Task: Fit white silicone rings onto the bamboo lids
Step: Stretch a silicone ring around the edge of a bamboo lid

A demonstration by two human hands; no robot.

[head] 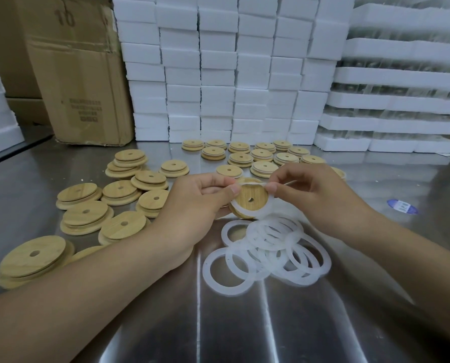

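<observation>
My left hand grips a round bamboo lid with a centre hole, tilted up above the steel table. A white silicone ring lies partly around the lid's raised step. My right hand pinches the ring's upper edge at the lid's top right, while my left thumb presses the ring at the top left. Below the lid lies a loose heap of white rings. Bare bamboo lids are scattered on the left. Lids with white rings on them sit in rows behind my hands.
The steel table runs to the front edge. Stacked white foam blocks wall off the back, with foam trays at the right. A cardboard box stands back left. A blue-and-white label lies at the right.
</observation>
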